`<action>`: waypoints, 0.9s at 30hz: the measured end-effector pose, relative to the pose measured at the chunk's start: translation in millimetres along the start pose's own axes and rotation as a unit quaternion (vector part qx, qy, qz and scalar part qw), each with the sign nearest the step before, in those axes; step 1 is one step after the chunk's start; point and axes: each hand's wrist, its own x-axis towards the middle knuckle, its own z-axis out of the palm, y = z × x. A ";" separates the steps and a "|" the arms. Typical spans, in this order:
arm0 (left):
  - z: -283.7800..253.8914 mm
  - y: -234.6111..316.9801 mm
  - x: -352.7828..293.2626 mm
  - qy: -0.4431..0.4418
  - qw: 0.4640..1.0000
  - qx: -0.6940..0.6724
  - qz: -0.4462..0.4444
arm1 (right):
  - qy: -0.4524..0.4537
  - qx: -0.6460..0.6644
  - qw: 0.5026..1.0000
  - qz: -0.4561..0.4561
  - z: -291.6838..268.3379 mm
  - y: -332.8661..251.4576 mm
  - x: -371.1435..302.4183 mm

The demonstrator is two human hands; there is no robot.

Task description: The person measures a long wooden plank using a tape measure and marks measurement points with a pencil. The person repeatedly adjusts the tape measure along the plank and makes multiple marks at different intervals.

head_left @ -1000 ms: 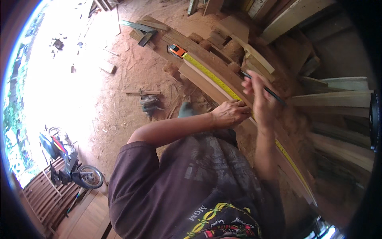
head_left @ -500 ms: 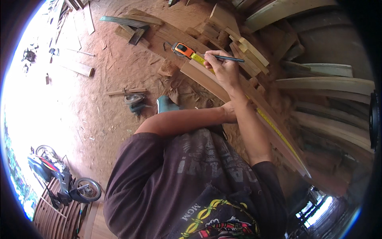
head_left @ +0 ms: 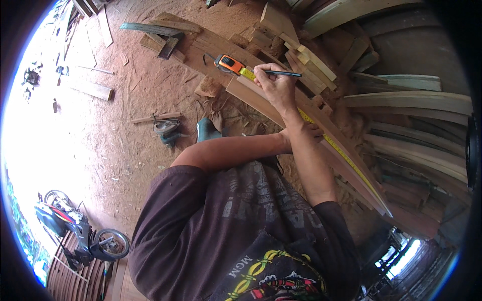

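Note:
My right hand (head_left: 275, 89) is closed around a dark pencil (head_left: 285, 73), over a long wooden board (head_left: 253, 102). Just left of its fingers, an orange and black tape measure (head_left: 230, 63) rests at the far end of the board. Its yellow blade (head_left: 346, 156) stretches along the wood toward the near right, passing beneath my right hand. My left arm crosses under my right forearm. Beyond that forearm, part of my left hand (head_left: 316, 132) shows, closed over the board beside the blade; the forearm hides the rest of it.
Cut wood blocks (head_left: 314, 65) lie beyond the board. Curved planks (head_left: 411, 103) are stacked at right. A circular saw (head_left: 167, 129) sits on the sawdust-covered ground at left, near my foot. A motorcycle (head_left: 83, 231) stands at lower left.
My right hand and the pencil have shifted slightly left in view. More of my left hand's fingers now show past the right forearm. The tape measure remains on the board.

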 end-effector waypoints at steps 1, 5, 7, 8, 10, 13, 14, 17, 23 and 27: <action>0.5 0.0 -0.3 0.017 1.000 -0.003 0.005 | 0.000 -0.002 1.000 -0.003 0.0 -0.3 -0.3; 2.3 -0.5 -1.1 0.006 1.000 0.006 0.004 | 0.002 -0.008 1.000 -0.005 -0.3 -1.7 -1.4; 4.3 -1.6 -0.9 0.004 1.000 0.014 0.007 | 0.002 -0.009 1.000 -0.006 -0.3 -2.0 -1.6; 5.8 -2.4 -0.7 0.002 1.000 0.017 0.006 | 0.001 -0.008 1.000 -0.010 -0.2 -2.1 -1.6; 9.2 -3.5 -0.6 0.005 1.000 0.015 0.006 | 0.000 -0.005 1.000 -0.011 -0.2 -2.1 -1.6; 13.3 -5.0 -1.0 0.013 1.000 0.011 0.007 | 0.002 -0.006 1.000 -0.007 -0.3 -2.0 -1.9; 13.9 -5.6 -1.1 0.011 1.000 0.013 0.009 | 0.001 -0.013 1.000 -0.006 -0.6 -2.0 -2.1; 14.2 -6.2 -1.3 0.004 1.000 0.018 0.010 | 0.001 -0.017 1.000 -0.003 -0.4 -2.3 -2.3; 15.9 -6.8 -2.3 -0.024 0.999 0.020 -0.004 | -0.005 -0.005 1.000 -0.004 -0.2 -2.3 -1.9; 22.3 -9.1 -3.3 -0.046 0.999 0.022 -0.013 | -0.003 0.012 1.000 0.010 -0.1 -0.7 -1.8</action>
